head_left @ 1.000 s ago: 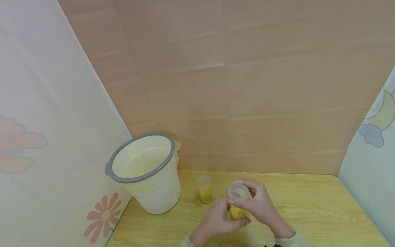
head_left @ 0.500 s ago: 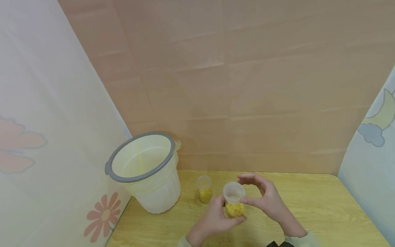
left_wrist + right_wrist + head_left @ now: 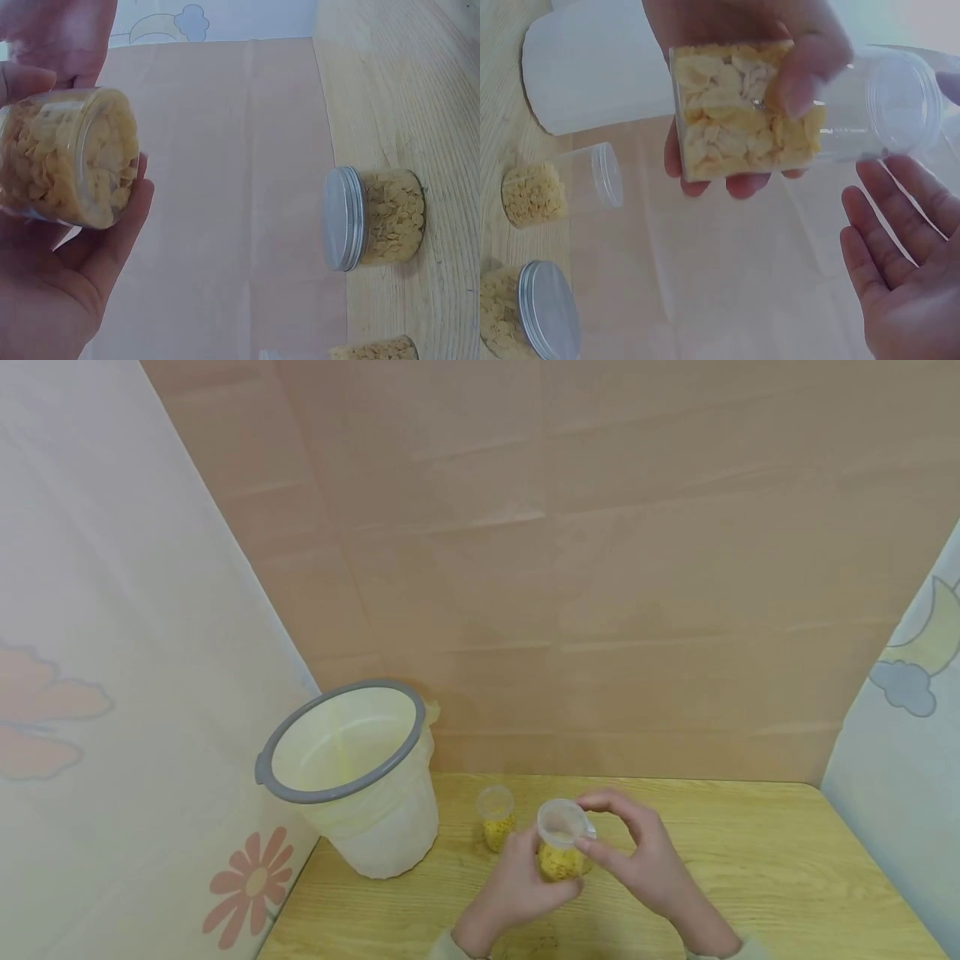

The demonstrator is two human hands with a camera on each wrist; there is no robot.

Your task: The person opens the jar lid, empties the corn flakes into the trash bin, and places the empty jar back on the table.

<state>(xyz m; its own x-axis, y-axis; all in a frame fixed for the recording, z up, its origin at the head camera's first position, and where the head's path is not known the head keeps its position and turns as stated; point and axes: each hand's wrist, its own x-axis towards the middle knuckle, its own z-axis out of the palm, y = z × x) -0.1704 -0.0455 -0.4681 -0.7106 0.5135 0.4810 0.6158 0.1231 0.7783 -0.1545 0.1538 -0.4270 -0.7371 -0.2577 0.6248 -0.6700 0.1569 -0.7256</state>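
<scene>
My left hand [image 3: 517, 885] grips a clear plastic jar [image 3: 746, 112] partly filled with yellow flakes. The jar is raised off the table, its translucent lid [image 3: 562, 822] facing up. At the lid, my right hand [image 3: 648, 852] is spread, thumb near the close edge and forefinger at the far edge. Seen from the right wrist, its fingers [image 3: 885, 232] are fairly straight, their tips close to the lid; whether they touch is hard to tell. The left wrist view has the jar's base and my left fingers beneath it.
A similar tall clear jar [image 3: 562, 184] with yellow contents stands on the wooden table [image 3: 750, 860]. Beside it is a silver-lidded jar [image 3: 375, 217], mostly hidden behind the held jar in the head view. A white bucket [image 3: 382, 827] with a grey rim stands at the left.
The held jar and left hand have shifted slightly left. My right fingers have spread away from their closer hold around the lid, and a bit of the silver-lidded jar now shows behind.
</scene>
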